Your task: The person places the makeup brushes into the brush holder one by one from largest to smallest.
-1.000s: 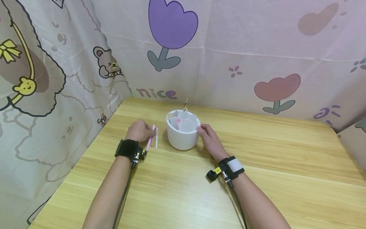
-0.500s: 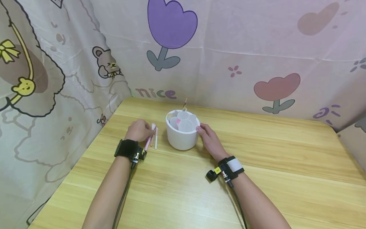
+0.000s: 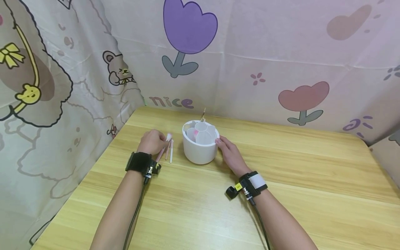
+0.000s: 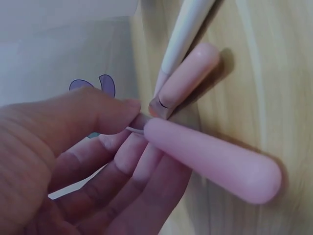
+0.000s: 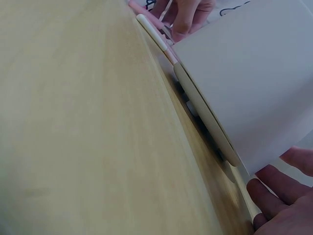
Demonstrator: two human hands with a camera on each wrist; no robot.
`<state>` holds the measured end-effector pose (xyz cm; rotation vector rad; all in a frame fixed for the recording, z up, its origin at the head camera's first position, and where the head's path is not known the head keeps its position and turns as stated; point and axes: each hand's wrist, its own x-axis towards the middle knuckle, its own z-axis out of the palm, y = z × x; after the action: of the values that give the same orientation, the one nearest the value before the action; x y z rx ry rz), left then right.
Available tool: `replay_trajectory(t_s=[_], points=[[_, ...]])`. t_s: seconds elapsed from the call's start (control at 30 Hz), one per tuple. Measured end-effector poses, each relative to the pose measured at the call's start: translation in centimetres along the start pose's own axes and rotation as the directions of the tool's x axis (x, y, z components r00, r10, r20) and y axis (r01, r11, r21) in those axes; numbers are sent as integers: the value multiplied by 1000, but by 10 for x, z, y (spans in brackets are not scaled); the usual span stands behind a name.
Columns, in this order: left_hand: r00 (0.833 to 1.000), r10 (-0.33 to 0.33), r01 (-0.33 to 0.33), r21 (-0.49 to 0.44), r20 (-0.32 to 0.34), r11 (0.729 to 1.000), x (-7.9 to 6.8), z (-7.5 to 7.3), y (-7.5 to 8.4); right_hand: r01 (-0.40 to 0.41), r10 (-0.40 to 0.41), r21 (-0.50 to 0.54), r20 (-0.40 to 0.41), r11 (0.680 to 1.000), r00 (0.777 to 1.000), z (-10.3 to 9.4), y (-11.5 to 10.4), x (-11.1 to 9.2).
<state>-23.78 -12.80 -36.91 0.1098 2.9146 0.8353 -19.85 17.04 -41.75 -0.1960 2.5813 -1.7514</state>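
Note:
My left hand (image 3: pixel 152 142) pinches a pink makeup brush (image 4: pixel 215 159) near its ferrule between thumb and fingers. Its pink handle slants down toward me, and its pale bristles show past the fingertips in the head view. Just right of it, a shorter pink brush (image 4: pixel 190 76) and a white-handled brush (image 3: pixel 171 152) lie on the table. My right hand (image 3: pixel 230 154) holds the right side of a round white organizer (image 3: pixel 200 152), thumb at the rim and fingers along the wall. Inside the organizer are translucent dividers (image 3: pixel 204 136) and a small pink item (image 3: pixel 196 133).
A thin brown-tipped stick (image 3: pixel 204 113) rises behind the organizer's rim. The wooden table (image 3: pixel 297 173) meets a printed curtain (image 3: pixel 243 41) at its back and left. Cables (image 3: pixel 261 222) run from both wrist cameras along the forearms.
The pink brush in my left hand has tilted more, its handle end swinging left and its bristles rising slightly. My right hand and the organizer have stayed in place.

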Motion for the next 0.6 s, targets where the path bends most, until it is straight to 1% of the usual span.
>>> replay_trajectory(t_s=[0.17,0.4,0.5,0.6], points=[[1000,-3,3,-25,0,1000,-1,-1,2,12,-12,2,-3,1000,1000,0,1,1],[998,47,-48,-26,-37,999,-3,-3,6,0,0,-7,-7,1000,1000,0,1,0],[996,52,-56,-61,-66,997,-3,-3,9,-5,5,-2,-4,1000,1000,0,0,0],[991,66,-77,-93,-117,993,-4,-4,12,-9,8,8,2,1000,1000,0,0,0]])
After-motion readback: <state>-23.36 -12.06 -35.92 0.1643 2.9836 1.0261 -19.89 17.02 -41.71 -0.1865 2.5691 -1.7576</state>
